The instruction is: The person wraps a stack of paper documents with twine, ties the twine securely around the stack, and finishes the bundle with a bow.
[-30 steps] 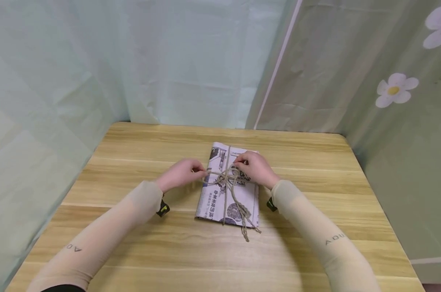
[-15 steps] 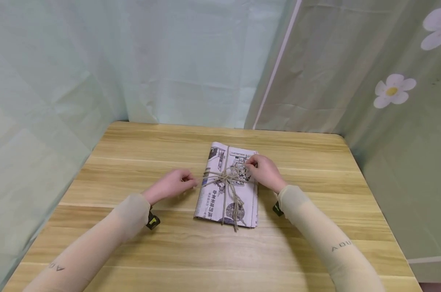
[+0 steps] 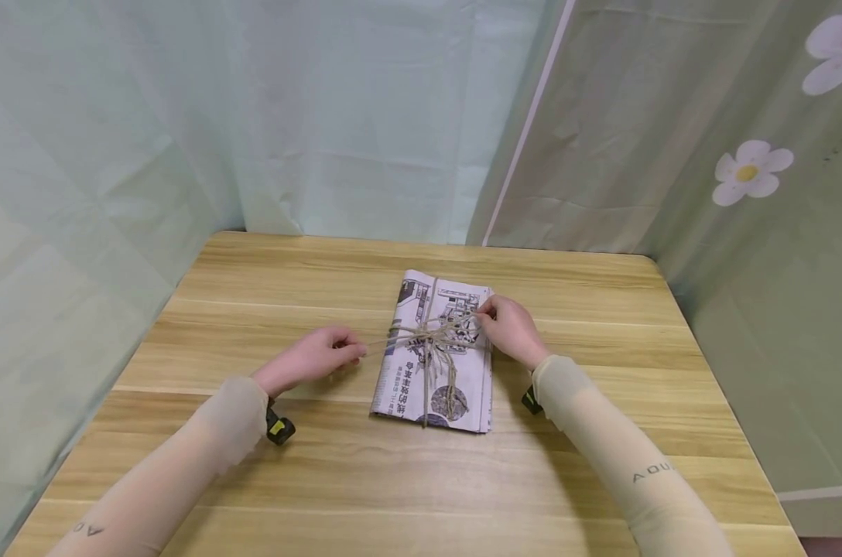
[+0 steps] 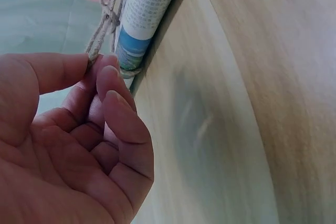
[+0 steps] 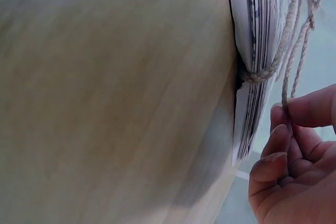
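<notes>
A folded bundle of newspapers (image 3: 400, 394) lies on the wooden table, bound crosswise with jute twine (image 3: 426, 379). On top, the twine forms a bow whose knot (image 3: 428, 335) sits at the middle of the bundle. Left of the bundle, my left hand (image 3: 315, 353) pinches one twine loop (image 4: 97, 38) between thumb and fingertips, and the loop is stretched out from the knot. Over the bundle's right edge, my right hand (image 3: 510, 331) pinches the other loop (image 5: 297, 66) the same way. Loose twine ends (image 3: 452, 387) trail toward the front of the bundle.
The wood-grain table (image 3: 309, 271) extends around the bundle on all sides. Pale green curtains (image 3: 379, 116) hang behind and beside it, with white flowers (image 3: 753, 172) printed on the right one. Dark wrist devices (image 3: 279, 428) hang beneath both sleeves.
My left hand has moved left and toward me, drawing its loop out straight. My right hand has shifted slightly right with its loop. The trailing twine ends have pulled in toward the knot.
</notes>
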Available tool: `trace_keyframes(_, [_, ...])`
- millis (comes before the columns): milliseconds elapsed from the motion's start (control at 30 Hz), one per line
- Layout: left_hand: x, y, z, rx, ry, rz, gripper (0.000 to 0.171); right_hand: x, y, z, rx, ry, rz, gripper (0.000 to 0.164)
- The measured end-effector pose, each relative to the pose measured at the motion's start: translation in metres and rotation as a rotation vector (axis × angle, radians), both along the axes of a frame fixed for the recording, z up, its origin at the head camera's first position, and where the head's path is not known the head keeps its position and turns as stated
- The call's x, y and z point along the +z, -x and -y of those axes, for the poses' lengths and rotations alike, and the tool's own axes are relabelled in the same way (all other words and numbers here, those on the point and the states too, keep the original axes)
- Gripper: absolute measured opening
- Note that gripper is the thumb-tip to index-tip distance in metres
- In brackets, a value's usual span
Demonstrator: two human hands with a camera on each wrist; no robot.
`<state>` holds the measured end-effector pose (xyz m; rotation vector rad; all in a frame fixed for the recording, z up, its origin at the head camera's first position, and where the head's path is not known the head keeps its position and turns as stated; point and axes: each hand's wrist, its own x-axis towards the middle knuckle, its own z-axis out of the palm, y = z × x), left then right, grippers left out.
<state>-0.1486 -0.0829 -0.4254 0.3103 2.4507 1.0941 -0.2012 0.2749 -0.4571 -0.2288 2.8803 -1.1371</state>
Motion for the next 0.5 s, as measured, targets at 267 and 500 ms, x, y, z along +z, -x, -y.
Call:
trace_keyframes(267, [-0.004, -0.001, 0.008, 0.007, -0.007, 0.005, 0.026, -0.002, 0.0, -0.003, -0.055, -0.024, -0.003, 0.012])
trace_keyframes(500, [-0.01, -0.001, 0.011, 0.024, -0.011, -0.001, 0.028, -0.004, -0.001, -0.004, -0.045, -0.007, -0.003, 0.015])
